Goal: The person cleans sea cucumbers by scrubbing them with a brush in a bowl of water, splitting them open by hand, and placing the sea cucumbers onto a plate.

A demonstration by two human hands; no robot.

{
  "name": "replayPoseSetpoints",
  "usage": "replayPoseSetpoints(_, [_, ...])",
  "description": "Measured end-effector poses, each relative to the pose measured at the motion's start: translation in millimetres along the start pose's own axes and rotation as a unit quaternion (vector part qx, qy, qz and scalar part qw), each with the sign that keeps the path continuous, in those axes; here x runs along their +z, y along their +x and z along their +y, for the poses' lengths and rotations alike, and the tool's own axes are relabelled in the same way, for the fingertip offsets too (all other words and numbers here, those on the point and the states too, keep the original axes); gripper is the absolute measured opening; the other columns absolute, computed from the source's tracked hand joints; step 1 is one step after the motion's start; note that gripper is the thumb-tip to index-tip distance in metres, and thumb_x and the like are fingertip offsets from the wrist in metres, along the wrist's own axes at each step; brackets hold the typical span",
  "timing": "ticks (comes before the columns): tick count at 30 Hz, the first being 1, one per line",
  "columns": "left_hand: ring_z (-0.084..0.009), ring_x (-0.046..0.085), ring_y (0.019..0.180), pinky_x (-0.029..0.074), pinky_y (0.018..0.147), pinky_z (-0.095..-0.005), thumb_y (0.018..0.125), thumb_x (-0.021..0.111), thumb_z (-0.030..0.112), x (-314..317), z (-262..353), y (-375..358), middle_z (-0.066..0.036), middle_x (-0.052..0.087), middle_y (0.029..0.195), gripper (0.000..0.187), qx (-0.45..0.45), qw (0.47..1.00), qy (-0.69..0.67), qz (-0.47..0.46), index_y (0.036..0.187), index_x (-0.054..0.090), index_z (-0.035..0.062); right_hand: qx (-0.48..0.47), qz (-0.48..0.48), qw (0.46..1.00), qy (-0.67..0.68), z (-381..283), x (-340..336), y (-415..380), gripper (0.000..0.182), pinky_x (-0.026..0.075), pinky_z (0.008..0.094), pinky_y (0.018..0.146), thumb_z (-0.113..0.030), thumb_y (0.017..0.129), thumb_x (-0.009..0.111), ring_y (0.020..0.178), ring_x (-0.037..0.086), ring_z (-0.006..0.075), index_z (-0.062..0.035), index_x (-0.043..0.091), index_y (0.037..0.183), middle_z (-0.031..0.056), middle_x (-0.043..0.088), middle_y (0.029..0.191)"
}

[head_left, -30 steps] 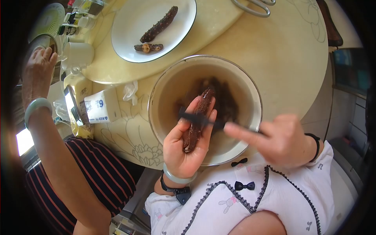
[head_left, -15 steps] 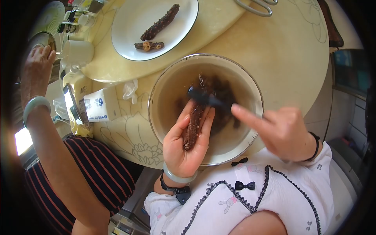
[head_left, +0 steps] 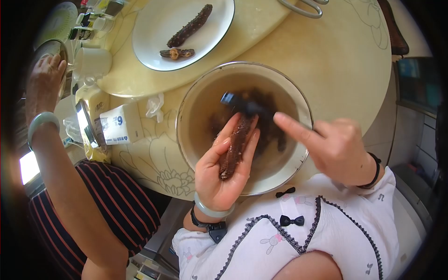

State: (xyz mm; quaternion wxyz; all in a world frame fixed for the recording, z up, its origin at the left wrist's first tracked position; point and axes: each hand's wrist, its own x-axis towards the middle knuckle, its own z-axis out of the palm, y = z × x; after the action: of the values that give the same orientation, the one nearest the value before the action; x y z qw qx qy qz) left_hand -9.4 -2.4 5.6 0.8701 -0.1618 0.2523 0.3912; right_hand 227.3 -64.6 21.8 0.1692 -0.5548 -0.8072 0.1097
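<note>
A dark reddish-brown sea cucumber point(head_left: 232, 156) lies lengthwise in the palm of my left hand point(head_left: 212, 179), with the fingers around it over the basin. My right hand point(head_left: 338, 147) is closed, its index finger stretched along a dark brush-like tool point(head_left: 249, 106). Motion blurs that tool, which is at the far end of the sea cucumber; its exact kind is hard to make out. Under both hands is a round, pale basin point(head_left: 305, 100) of murky brownish water. Several dark sea cucumbers point(head_left: 275, 133) lie in the water, their shapes partly hidden.
A white plate point(head_left: 149, 32) beyond the basin bears a sea cucumber and a smaller split piece. To the left are a tissue pack point(head_left: 120, 125), a white mug point(head_left: 95, 63) and a bottle. Another person's hand point(head_left: 46, 77) rests on a round lid-like object. Metal handles point(head_left: 305, 9) show at the top.
The brush-like tool has shifted slightly left and up past the sea cucumber's far end. My left hand has tilted the sea cucumber a little. The other person's hand is nearly still.
</note>
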Motion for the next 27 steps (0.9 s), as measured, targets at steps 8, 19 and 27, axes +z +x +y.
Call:
replayPoseSetpoints(8, [-0.0327,0.032,0.150,0.026,0.128,-0.0445,0.101,0.036,0.000,0.4,-0.5,0.7,-0.019,0.031,0.163,0.053,0.014,0.998,0.056,0.004,0.153,0.032,-0.0089,-0.009,0.009,1.000,0.011,-2.7,-4.9,1.3,0.070,0.029,0.0297,0.039,-0.015,0.066,0.069,0.040,0.033,0.0114,-0.0233,0.070,0.135,-0.0021,0.029,0.056])
replayPoseSetpoints(19, [-0.0327,0.031,0.151,0.025,0.129,-0.0450,0.098,0.034,-0.005,0.3,1.0,1.8,-0.020,0.031,0.162,0.056,0.015,0.999,0.017,-0.027,0.153,0.030,-0.0094,0.034,-0.001,0.999,-0.037,6.4,-10.2,3.2,0.066,0.033,0.0351,0.044,-0.002,0.072,0.065,0.044,0.037,0.0194,-0.0181,0.069,0.136,0.0022,0.030,0.057])
replayPoseSetpoints(27, [-0.0334,0.029,0.152,0.025,0.128,-0.0454,0.100,0.034,-0.003,-5.1,3.5,3.3,-0.024,0.034,0.160,0.055,0.026,0.999,-0.038,-0.011,0.154,0.028,-0.0093,0.056,0.006,0.996,-0.075,3.8,-4.6,4.2,0.066,0.032,0.0353,0.044,-0.004,0.071,0.064,0.043,0.037,0.0188,-0.0164,0.069,0.136,0.0025,0.034,0.056])
